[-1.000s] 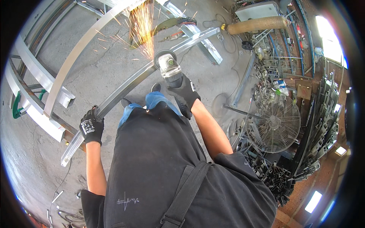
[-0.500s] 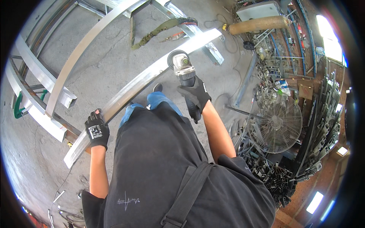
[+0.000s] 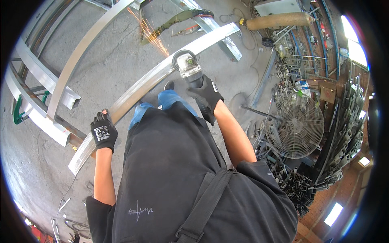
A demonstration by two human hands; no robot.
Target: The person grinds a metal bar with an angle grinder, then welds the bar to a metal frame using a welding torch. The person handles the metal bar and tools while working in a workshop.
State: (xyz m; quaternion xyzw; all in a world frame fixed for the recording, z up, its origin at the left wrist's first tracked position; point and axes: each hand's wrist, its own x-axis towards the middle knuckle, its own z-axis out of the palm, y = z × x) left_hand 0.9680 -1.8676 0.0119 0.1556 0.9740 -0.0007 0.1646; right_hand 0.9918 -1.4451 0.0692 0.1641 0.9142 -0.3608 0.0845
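A curved metal bar (image 3: 139,86) runs slantwise in front of me, its surface partly bright and shiny. My right hand (image 3: 206,97), in a black glove, is closed round the body of an angle grinder (image 3: 189,69). The grinder's disc meets the bar right of its middle, and orange sparks (image 3: 152,36) fly from there toward the far left. Near the bar's lower left end, my left hand (image 3: 104,129), also gloved in black, grips the bar with the fingers over its edge. The grinder's disc is mostly hidden under its guard.
Curved metal frames (image 3: 75,60) stand at the left, with a green clamp (image 3: 18,111) on them. A metal beam (image 3: 221,38) crosses under the bar's far end, near a green strap (image 3: 178,19). At the right are a large fan (image 3: 295,125), a tan gas cylinder (image 3: 279,22) and stacked metal profiles (image 3: 344,133).
The grinder in my right hand has shifted slightly left and away from me along the bar. Sparks now spray from it. My left hand keeps its place on the bar.
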